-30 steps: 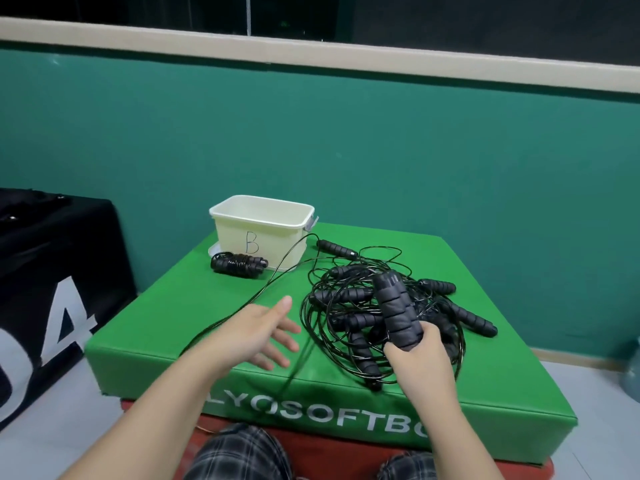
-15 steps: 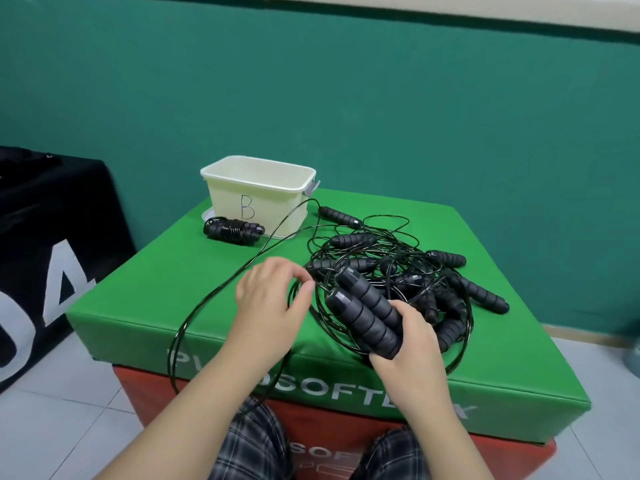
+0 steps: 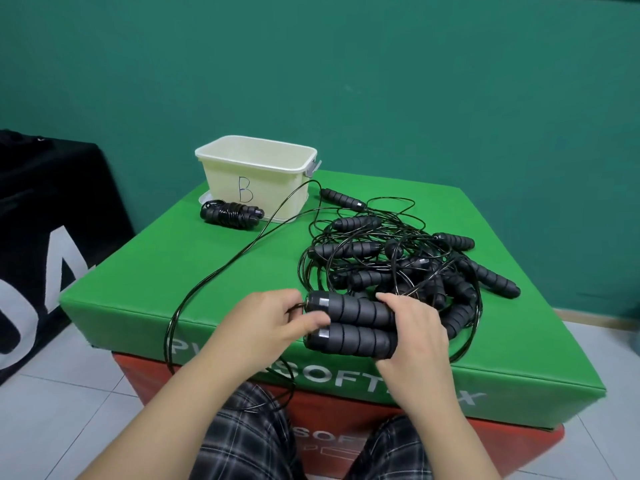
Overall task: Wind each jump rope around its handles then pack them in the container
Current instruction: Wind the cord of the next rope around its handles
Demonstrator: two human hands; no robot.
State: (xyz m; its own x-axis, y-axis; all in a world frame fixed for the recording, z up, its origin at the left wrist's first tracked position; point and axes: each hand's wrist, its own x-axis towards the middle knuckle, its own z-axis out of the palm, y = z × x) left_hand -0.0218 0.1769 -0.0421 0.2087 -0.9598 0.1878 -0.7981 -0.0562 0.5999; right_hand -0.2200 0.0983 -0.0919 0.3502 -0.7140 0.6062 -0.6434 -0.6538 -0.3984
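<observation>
I am holding two black handles (image 3: 349, 327) side by side, level, over the near edge of the green soft box (image 3: 145, 271); my right hand (image 3: 415, 334) is curling round their far ends. My left hand (image 3: 273, 323) is pinching the rope (image 3: 221, 278) where it leaves the upper handle. A tangled pile of ropes (image 3: 398, 261) is lying just behind, and one wound rope (image 3: 232, 213) is resting beside the cream container (image 3: 256, 178).
</observation>
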